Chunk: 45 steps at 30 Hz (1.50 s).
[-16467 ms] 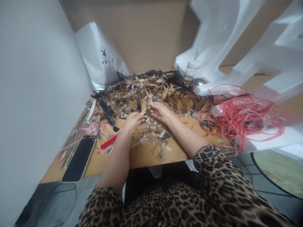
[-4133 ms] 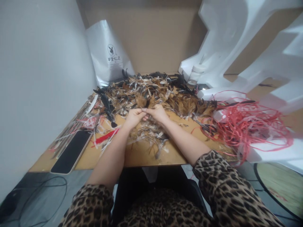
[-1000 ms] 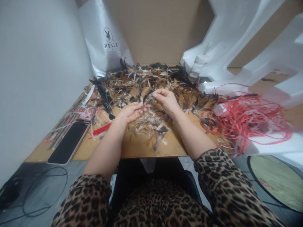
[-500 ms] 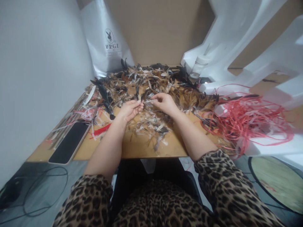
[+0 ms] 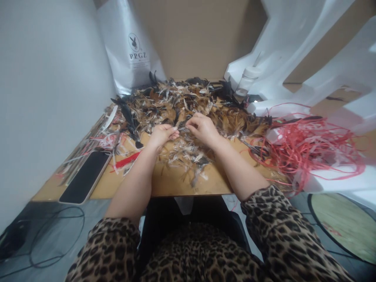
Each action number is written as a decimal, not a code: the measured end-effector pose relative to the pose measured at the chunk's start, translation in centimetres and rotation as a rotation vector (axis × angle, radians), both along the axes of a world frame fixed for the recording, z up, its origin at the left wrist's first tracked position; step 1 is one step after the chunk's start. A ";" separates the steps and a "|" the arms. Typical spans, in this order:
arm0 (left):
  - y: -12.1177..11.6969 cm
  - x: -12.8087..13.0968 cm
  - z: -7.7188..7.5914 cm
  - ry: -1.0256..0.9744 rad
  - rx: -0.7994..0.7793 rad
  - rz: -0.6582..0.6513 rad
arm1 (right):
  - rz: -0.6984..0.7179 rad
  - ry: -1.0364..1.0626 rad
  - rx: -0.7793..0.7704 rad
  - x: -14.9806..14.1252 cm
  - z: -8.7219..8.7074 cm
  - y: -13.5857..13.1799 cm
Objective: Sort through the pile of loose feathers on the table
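My left hand (image 5: pixel 164 135) is closed in a pinch, thumb against the bent fingers, over the front of the feather pile. Facing it, my right hand (image 5: pixel 202 127) pinches too, with its fingertips a short gap away. A thin greyish feather (image 5: pixel 182 128) spans that gap between both sets of fingertips; its ends are hidden in the fingers. Behind and around my hands spreads a heap of brown, black and whitish feathers (image 5: pixel 164 98). Small loose feathers (image 5: pixel 190 154) lie below my hands on the wooden table (image 5: pixel 170 184).
A phone (image 5: pixel 86 176) lies at the table's left edge near thin sticks (image 5: pixel 88 145) and a red strip (image 5: pixel 126 159). To the right are tangled red ribbons (image 5: pixel 317 152) and scissors (image 5: pixel 258 149). A clear bottle (image 5: pixel 246 81) and a silver bag (image 5: pixel 135 58) stand behind.
My right hand has turned slightly and its fingers have closed in toward the left. Less of the pale thin piece shows between the hands, and it looks greyer. My left thumb has shifted slightly.
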State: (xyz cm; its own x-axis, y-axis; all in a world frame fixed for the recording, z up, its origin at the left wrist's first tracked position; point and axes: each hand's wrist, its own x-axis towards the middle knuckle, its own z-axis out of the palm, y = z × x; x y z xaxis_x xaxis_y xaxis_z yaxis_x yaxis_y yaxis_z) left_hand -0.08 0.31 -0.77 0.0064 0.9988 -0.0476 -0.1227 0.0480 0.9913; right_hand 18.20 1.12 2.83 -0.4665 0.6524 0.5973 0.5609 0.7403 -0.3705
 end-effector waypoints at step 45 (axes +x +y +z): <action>-2.9 1.9 2.6 0.465 0.371 -0.265 | 0.473 0.532 -1.131 2.3 1.4 0.1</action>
State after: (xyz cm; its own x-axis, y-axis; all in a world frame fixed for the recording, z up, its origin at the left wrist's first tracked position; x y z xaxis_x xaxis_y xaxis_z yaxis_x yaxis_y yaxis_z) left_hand 1.78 -2.61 1.82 0.3171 0.9167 0.2431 0.2917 -0.3382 0.8947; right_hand 20.53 1.24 4.19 -0.6646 0.7470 0.0175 -0.0659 -0.0353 -0.9972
